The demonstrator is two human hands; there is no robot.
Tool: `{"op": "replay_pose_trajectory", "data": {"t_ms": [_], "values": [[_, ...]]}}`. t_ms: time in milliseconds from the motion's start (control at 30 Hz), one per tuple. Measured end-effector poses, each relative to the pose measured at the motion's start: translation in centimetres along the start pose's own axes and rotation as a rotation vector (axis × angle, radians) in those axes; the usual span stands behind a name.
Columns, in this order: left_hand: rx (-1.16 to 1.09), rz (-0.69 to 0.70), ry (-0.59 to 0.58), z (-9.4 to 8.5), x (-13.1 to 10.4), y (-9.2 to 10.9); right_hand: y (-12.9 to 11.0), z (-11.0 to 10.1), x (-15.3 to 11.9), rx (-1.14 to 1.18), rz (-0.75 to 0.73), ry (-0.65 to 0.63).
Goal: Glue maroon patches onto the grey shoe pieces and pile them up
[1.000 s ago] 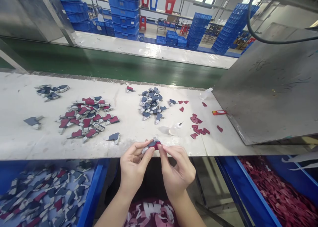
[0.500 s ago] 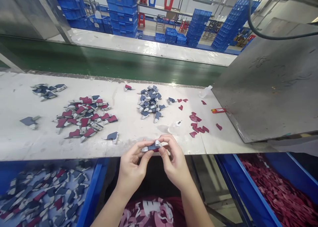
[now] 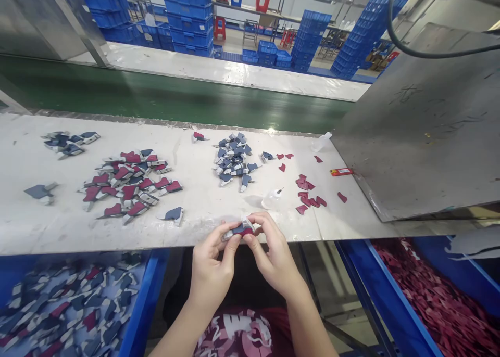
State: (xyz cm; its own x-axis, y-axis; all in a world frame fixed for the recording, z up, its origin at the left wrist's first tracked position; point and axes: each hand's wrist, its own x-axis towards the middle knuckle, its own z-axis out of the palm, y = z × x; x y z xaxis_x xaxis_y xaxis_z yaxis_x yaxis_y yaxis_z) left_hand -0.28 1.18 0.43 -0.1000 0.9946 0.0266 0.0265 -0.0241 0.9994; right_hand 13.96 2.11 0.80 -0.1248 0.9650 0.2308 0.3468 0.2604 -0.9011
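My left hand and my right hand pinch one small grey, blue and red part between them, over the front edge of the white table. Past the fingers stands a small clear bottle with a dark tip. Red pieces are scattered to its right. Beyond my hands is a heap of blue-and-grey parts. A larger heap of red, blue and grey parts lies to the left, with a single blue-topped part nearer to me.
Below the table are a blue bin of mixed parts at left and a blue bin of red pieces at right. A metal panel borders the right side, near a red-yellow object. A green belt runs behind.
The part in my fingers has turned, so more of its red face shows. Both hands keep their grip. The view has shifted slightly.
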Motion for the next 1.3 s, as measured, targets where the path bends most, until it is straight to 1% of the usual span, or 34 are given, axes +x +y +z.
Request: {"op": "replay_pose_trajectory", "data": {"t_ms": [67, 167, 333, 433, 500, 633, 700, 800, 967, 1100, 1200, 1300], "values": [[0.039, 0.02, -0.017, 0.0, -0.1, -0.2, 0.3, 0.1, -0.1, 0.021, 0.018, 0.037], [0.156, 0.104, -0.047, 0.0, 0.0, -0.3, 0.7, 0.6, -0.4, 0.077, 0.088, 0.087], [0.371, 0.258, -0.093, -0.4, 0.8, -0.3, 0.9, 1.5, -0.6, 0.19, 0.262, 0.103], [0.471, 0.33, -0.144, -0.8, 1.2, -0.3, 1.0, 1.6, -0.5, 0.223, 0.303, 0.113], [0.48, 0.317, -0.16, -1.0, 1.3, -0.3, 1.0, 1.4, -0.4, 0.245, 0.314, 0.085], [0.351, 0.166, -0.149, -1.2, 1.2, -0.1, 0.8, 0.8, -0.2, 0.338, 0.333, -0.002], [0.301, 0.128, -0.151, -1.2, 1.2, 0.0, 0.6, 0.5, -0.2, 0.361, 0.319, -0.015], [0.321, 0.152, -0.144, -1.3, 1.3, 0.0, 0.1, 0.3, -0.1, 0.383, 0.318, -0.011], [0.415, 0.281, -0.146, -1.5, 1.5, -0.3, 0.0, 0.8, 0.0, 0.465, 0.385, -0.016], [0.406, 0.33, -0.139, -1.6, 1.4, -0.4, 0.1, 0.9, -0.1, 0.469, 0.349, -0.017], [0.395, 0.299, -0.134, -1.7, 1.4, -0.6, 0.1, 1.1, -0.3, 0.442, 0.301, -0.009], [0.338, 0.178, -0.161, -1.7, 1.2, -0.8, 0.4, 1.5, -0.3, 0.413, 0.286, -0.005]]}}
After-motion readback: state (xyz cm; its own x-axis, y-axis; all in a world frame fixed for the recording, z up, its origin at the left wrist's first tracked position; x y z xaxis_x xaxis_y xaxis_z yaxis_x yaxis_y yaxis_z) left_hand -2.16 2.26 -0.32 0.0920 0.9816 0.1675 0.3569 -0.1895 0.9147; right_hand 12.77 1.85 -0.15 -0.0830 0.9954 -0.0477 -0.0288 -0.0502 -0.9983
